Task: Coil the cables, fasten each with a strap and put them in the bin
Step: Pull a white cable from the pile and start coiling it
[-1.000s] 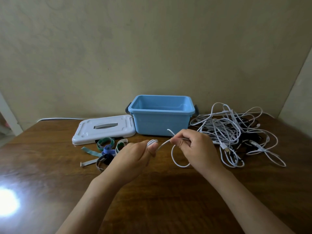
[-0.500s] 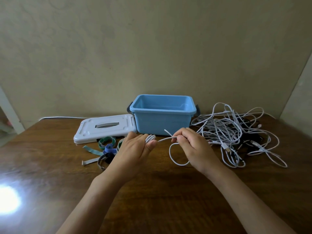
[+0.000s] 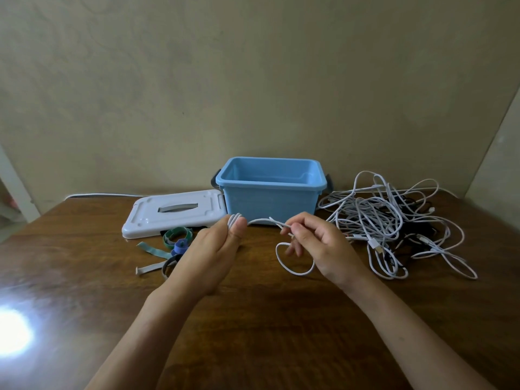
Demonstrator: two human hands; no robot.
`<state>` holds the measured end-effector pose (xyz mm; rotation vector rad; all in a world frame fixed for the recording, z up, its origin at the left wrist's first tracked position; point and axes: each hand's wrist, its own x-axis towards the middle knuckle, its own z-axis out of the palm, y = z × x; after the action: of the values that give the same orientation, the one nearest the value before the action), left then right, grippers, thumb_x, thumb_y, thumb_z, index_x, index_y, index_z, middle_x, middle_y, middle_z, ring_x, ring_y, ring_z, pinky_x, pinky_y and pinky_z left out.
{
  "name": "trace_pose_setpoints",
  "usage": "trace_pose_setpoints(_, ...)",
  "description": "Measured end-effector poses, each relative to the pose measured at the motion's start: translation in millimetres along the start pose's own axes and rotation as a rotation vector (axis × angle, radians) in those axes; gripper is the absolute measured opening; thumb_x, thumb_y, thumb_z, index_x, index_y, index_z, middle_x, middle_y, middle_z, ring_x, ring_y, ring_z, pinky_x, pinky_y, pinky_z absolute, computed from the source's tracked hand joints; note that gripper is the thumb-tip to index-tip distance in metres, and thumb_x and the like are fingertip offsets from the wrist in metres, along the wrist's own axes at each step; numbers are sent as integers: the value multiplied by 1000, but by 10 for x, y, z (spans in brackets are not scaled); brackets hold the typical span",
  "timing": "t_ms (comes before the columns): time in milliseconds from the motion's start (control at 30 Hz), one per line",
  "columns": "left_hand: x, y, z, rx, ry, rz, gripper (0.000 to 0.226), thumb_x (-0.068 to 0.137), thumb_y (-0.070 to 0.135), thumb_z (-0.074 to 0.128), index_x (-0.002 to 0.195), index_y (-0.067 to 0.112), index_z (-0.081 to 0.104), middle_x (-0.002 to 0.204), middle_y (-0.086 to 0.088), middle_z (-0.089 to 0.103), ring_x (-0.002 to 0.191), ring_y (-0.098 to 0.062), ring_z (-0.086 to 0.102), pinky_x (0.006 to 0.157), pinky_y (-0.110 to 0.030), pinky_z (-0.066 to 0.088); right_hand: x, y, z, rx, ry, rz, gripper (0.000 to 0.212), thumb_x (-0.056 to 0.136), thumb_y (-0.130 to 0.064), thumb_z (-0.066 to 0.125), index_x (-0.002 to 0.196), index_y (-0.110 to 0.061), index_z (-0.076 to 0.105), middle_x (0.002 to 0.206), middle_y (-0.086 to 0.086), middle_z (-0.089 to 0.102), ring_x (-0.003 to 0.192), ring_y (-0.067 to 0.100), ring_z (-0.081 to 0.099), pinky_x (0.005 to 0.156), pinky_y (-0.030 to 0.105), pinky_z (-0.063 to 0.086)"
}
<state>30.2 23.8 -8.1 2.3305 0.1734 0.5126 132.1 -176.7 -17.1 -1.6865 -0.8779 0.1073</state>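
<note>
My left hand (image 3: 209, 250) holds a few turns of a white cable (image 3: 294, 270) between thumb and fingers, the turns showing at its fingertips. The cable runs right to my right hand (image 3: 320, 246), which pinches it near its end; a loose loop hangs below that hand over the table. Behind both hands stands the open blue bin (image 3: 270, 190), nothing visible inside. Several straps (image 3: 176, 243) in green, blue, grey and black lie left of my left hand. A tangled heap of white and black cables (image 3: 391, 223) lies to the right of the bin.
The bin's white lid (image 3: 174, 212) lies flat to the left of the bin. The brown wooden table (image 3: 253, 333) ends at a beige wall behind. A bright glare spot sits at the table's near left.
My hands have drawn apart, stretching the cable between them. The right hand has shifted right and slightly down, and the hanging loop has dropped lower.
</note>
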Motion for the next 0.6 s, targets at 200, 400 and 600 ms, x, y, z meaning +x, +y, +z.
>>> trace_pose_setpoints(200, -4, -15, 90, -93, -12, -1, 54, 98, 65, 25, 103, 24, 58, 96, 3, 66, 89, -11, 62, 85, -42, 54, -102, -94, 279, -67, -102, -30, 12, 103, -32, 58, 105, -29, 69, 76, -7, 66, 77, 11, 65, 77, 29, 55)
trace_pose_setpoints(400, -26, 52, 193, -178, -39, 49, 57, 92, 72, 34, 95, 18, 51, 81, -1, 63, 73, -13, 61, 70, -41, 53, -144, -93, 458, -242, -93, -91, 17, 101, -43, 58, 90, -39, 70, 67, -14, 64, 61, 6, 61, 60, 18, 42)
trace_pose_setpoints(600, 14, 43, 141, -191, 28, 8, 47, 99, 62, 28, 95, 21, 52, 78, -2, 62, 69, -8, 61, 64, -32, 51, -118, -73, 403, -366, -173, -63, 27, 105, -48, 48, 103, -36, 72, 96, -17, 71, 96, 2, 65, 91, 34, 53)
